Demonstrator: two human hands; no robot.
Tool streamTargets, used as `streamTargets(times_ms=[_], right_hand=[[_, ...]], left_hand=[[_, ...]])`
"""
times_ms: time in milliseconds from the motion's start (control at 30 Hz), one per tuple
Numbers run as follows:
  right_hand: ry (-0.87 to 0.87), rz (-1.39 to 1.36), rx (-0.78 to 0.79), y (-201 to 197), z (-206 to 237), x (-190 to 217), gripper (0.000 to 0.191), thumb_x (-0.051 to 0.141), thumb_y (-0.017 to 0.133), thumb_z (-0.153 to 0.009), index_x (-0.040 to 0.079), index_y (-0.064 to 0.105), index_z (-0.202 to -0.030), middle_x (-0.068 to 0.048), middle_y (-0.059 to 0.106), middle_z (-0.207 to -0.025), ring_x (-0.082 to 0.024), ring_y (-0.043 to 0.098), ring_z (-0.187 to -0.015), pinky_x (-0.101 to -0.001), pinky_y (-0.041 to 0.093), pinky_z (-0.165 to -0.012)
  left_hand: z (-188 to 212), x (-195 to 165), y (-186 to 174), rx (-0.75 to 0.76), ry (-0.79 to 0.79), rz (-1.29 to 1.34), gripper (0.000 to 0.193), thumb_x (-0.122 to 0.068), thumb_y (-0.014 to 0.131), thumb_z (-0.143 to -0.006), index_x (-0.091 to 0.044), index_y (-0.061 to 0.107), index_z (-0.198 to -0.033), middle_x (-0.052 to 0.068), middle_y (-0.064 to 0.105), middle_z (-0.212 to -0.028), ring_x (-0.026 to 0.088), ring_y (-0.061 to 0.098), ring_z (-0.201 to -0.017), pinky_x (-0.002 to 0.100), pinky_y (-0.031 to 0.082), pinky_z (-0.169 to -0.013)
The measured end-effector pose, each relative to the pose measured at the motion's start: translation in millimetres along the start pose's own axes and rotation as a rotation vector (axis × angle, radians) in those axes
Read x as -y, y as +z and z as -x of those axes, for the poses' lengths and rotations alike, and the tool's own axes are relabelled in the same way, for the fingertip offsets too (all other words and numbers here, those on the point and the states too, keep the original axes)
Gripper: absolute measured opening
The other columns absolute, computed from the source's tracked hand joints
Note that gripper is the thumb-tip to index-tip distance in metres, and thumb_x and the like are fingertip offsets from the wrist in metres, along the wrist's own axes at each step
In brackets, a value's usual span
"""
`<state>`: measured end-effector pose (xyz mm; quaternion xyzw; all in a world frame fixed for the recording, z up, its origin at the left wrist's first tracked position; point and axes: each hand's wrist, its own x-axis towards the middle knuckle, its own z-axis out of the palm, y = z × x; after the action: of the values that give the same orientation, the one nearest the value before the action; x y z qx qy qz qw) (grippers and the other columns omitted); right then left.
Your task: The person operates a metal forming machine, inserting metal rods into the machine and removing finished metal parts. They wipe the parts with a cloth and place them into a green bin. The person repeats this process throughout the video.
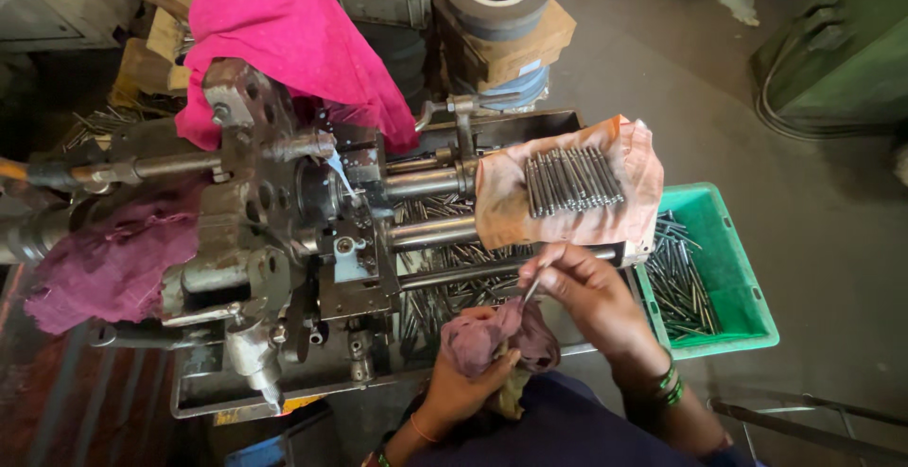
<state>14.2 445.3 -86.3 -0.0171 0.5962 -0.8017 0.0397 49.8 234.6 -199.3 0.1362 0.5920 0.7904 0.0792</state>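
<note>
right hand (586, 292) pinching metal rod (532, 287), left hand (463, 382) gripping rag (492, 334)

Soft, even daylight falls from above and keeps the centre sharp and well lit, with glints on the row of thin steel pins (573, 180), while the left edge sinks into dim shadow and the corners curve slightly.
</note>
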Motion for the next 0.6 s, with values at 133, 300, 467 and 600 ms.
streamTargets(times_ms=[133,300,467,600], right_hand=[[-0.204,0.164,-0.189,-24.1,-17.4,14.4,0.004,0.004,0.064,-0.100,0.004,0.061,-0.103,-0.006,0.071,-0.101,-0.016,0.067,-0.101,-0.0308,0.053,-0.092],[-0.379,0.641,-0.498,-66.7,-73.7,34.3,0.014,0.007,0.074,-0.100,0.000,0.066,-0.109,-0.007,0.070,-0.099,-0.011,0.065,-0.090,-0.0262,0.054,-0.082],[-0.362,0.936,-0.461,-89.2,-111.2,43.6,0.019,0.010,0.077,-0.093,0.002,0.071,-0.109,-0.008,0.076,-0.099,-0.015,0.074,-0.089,-0.0288,0.058,-0.081],[-0.321,1.039,-0.445,-90.0,-121.8,43.4,0.018,0.013,0.077,-0.094,0.003,0.075,-0.109,-0.010,0.078,-0.097,-0.017,0.075,-0.086,-0.0294,0.058,-0.081]], left_hand=[[3.8,4.4,-6.7,-0.049,0.014,-0.004,0.061,-0.003,0.088,-0.080,-0.003,0.045,-0.123,0.013,0.058,-0.129,0.019,0.061,-0.114,0.035,0.052,-0.099],[7.6,1.3,-23.0,-0.123,0.167,-0.165,0.055,-0.003,0.089,-0.077,-0.002,0.051,-0.117,0.013,0.064,-0.124,0.020,0.066,-0.110,0.034,0.056,-0.093],[12.4,-16.5,-63.0,-0.059,0.449,-0.499,0.051,0.002,0.086,-0.065,-0.001,0.070,-0.114,0.016,0.066,-0.118,0.024,0.070,-0.102,0.036,0.059,-0.086],[4.8,-31.3,-74.5,-0.066,0.384,0.015,0.056,0.004,0.086,-0.073,0.002,0.062,-0.124,0.017,0.070,-0.112,0.025,0.072,-0.095,0.036,0.061,-0.077]])
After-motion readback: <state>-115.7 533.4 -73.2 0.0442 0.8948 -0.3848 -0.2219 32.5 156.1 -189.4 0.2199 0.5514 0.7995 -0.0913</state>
